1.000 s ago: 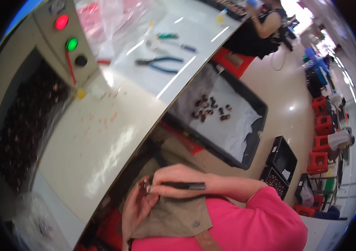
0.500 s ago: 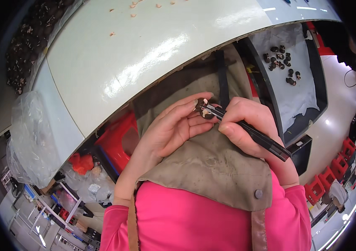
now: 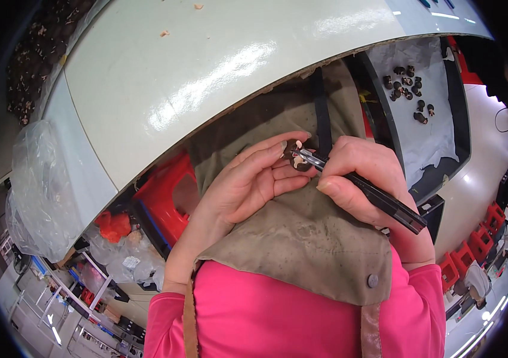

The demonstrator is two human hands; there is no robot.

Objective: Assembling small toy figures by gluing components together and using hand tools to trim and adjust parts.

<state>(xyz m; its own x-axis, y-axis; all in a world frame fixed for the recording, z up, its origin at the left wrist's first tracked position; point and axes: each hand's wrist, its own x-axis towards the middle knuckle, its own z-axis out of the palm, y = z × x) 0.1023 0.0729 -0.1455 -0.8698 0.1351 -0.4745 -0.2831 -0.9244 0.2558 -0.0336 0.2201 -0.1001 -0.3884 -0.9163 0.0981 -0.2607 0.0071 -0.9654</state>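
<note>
Part: small brown-and-cream piece [image 3: 297, 160], pinched in left hand [image 3: 248, 185] fingertips, below the counter [image 3: 206, 77] front edge, over olive apron [image 3: 302, 238].
Tool: black knife [image 3: 373, 194], right hand [image 3: 361, 179] fist clamped on handle, blade tip touching part.
Tray: right of counter, dark small pieces [image 3: 409, 89] on white liner.

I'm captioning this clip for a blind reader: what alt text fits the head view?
Left hand pinches a small brown part while the right hand works a black-handled knife on it, over a khaki apron. Above, a glossy white table; at right, a tray holds similar parts.
</note>
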